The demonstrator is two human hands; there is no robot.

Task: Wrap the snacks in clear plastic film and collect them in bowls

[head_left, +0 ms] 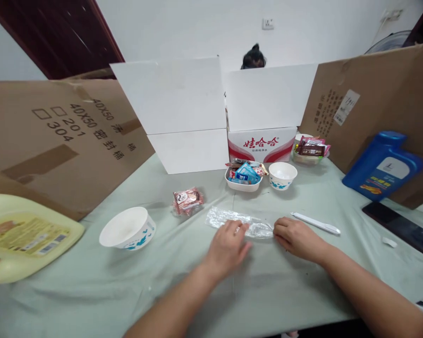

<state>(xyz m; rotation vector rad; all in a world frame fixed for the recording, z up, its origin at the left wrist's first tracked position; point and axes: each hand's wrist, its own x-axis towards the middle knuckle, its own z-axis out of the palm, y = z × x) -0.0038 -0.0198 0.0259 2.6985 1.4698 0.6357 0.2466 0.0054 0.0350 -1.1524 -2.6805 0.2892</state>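
Fingers (240,228) on clear bag (232,219) — both hands.

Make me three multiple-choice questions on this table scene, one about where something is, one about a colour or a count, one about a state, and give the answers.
1. Where is the white plastic knife?
A. inside the bowl on the left
B. on the tablecloth just right of the right hand
C. on top of the blue jug

2. What colour is the jug leaning at the right cardboard wall?
A. blue
B. red
C. green

3. In what state is the nearest paper bowl, left of the left hand?
A. tipped over
B. full of wrapped snacks
C. upright and empty

Answers: B, the knife lies flat beside that hand; A, its body and cap are blue; C, its white inside shows bare.
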